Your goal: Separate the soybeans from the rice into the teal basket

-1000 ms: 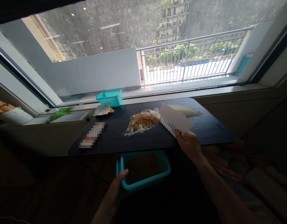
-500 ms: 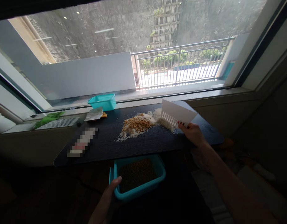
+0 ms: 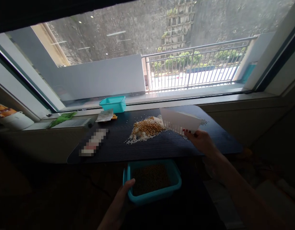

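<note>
My right hand (image 3: 202, 140) grips a white toothed scraper (image 3: 179, 120) by its lower right corner. The scraper's teeth rest on the dark table (image 3: 161, 147), just right of a heap of yellow beans mixed with white rice (image 3: 147, 127). More white rice (image 3: 203, 121) peeks out behind the scraper's right end. Below the table's front edge, my left hand (image 3: 122, 199) holds the left rim of a teal tray (image 3: 153, 180) filled with brown beans.
A second teal tub (image 3: 113, 103) stands on the windowsill at the back, beside a crumpled packet (image 3: 104, 115). A blurred flat object (image 3: 93, 142) lies on the table's left part. A green cloth (image 3: 62, 117) and a white pot (image 3: 14, 119) sit far left.
The scraper has come down from a raised tilt and shifted left, closer to the bean heap. The tray in my left hand has stayed under the table edge.
</note>
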Demonstrator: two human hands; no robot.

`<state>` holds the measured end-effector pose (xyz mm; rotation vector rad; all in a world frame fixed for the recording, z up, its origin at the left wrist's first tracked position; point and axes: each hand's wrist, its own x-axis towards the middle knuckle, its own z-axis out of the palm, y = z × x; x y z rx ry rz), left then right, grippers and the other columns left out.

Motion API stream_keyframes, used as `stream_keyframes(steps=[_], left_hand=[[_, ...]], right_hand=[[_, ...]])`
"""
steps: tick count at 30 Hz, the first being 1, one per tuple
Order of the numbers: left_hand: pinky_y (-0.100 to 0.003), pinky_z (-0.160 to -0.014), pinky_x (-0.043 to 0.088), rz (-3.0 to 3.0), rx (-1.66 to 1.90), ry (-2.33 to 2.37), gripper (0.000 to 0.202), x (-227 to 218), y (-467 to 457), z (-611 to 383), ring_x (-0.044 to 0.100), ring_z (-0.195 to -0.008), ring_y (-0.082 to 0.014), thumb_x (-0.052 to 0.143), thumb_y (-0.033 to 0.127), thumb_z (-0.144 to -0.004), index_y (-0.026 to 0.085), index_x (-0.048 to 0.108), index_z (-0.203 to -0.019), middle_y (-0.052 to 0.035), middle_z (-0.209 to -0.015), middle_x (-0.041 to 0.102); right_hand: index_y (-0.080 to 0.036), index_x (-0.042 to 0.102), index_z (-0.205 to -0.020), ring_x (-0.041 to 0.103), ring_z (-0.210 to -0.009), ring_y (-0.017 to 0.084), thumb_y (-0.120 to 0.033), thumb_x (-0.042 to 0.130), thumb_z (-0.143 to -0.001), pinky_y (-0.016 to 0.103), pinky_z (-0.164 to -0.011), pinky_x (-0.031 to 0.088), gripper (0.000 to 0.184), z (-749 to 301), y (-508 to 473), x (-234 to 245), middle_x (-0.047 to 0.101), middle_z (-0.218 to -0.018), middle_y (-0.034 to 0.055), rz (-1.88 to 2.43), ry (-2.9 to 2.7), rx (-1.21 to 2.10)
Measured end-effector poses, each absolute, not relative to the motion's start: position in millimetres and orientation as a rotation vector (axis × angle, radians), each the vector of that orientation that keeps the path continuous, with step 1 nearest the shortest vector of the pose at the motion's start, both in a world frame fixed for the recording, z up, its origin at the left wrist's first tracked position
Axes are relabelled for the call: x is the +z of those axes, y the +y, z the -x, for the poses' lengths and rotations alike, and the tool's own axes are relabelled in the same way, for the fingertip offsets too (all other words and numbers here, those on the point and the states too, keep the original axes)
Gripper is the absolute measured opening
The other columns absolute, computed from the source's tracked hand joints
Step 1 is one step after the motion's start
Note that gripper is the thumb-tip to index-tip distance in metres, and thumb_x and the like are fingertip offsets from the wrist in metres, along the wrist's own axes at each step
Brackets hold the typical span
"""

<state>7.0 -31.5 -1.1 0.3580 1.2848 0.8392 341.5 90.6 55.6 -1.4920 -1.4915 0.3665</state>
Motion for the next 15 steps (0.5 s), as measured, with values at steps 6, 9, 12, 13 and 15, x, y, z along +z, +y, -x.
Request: stream_keyframes(steps=[6, 9, 12, 13, 15], left_hand=[[-0.047, -0.095, 0.051, -0.384, 0.878, 1.173, 0.059, -9.2, -32.5, -9.8, 0.051, -0.13, -0.0337, 0.066, 0.047, -0.081, 0.021, 0.056, -0.133, -0.0143, -0.137, 0.059], [-0.047, -0.096, 0.051, -0.41, 0.866, 1.189, 0.06, -11.9, -31.2, -11.4, 0.05, -0.131, -0.0337, 0.067, 0.047, -0.081, 0.019, 0.056, -0.133, -0.0142, -0.141, 0.056], [-0.047, -0.097, 0.051, -0.426, 0.849, 1.186, 0.06, -12.9, -29.5, -13.5, 0.051, -0.129, -0.0342, 0.066, 0.048, -0.081, 0.015, 0.059, -0.13, -0.0156, -0.138, 0.058], [-0.047, -0.097, 0.051, -0.427, 0.851, 1.18, 0.06, -12.8, -29.0, -14.2, 0.052, -0.129, -0.034, 0.066, 0.048, -0.081, 0.015, 0.059, -0.13, -0.0156, -0.136, 0.059], [-0.046, -0.096, 0.051, -0.423, 0.859, 1.162, 0.061, -12.2, -28.0, -15.4, 0.052, -0.129, -0.0335, 0.066, 0.047, -0.081, 0.016, 0.057, -0.133, -0.0154, -0.135, 0.06]], right_hand=[[-0.018, 0.072, -0.068, 0.066, -0.069, 0.021, -0.046, 0.052, -0.084, 0.029, -0.059, 0.046, 0.038, -329.1, 92.7, 44.1, 0.072, -0.08, 0.0098, 1.56, -1.581, 0.18], [-0.019, 0.072, -0.067, 0.067, -0.069, 0.023, -0.047, 0.051, -0.084, 0.029, -0.058, 0.044, 0.039, -327.2, 91.9, 42.0, 0.072, -0.078, 0.0105, 1.618, -1.585, 0.141], [-0.021, 0.072, -0.065, 0.068, -0.067, 0.024, -0.049, 0.049, -0.084, 0.03, -0.055, 0.042, 0.041, -321.0, 92.0, 39.9, 0.071, -0.068, 0.0096, 1.676, -1.608, 0.153], [-0.021, 0.071, -0.063, 0.068, -0.066, 0.025, -0.049, 0.048, -0.084, 0.03, -0.053, 0.041, 0.042, -318.4, 92.1, 39.3, 0.069, -0.064, 0.0092, 1.687, -1.618, 0.162], [-0.022, 0.07, -0.06, 0.067, -0.063, 0.025, -0.05, 0.047, -0.085, 0.029, -0.051, 0.039, 0.044, -313.8, 92.1, 38.6, 0.067, -0.057, 0.0084, 1.69, -1.632, 0.169]])
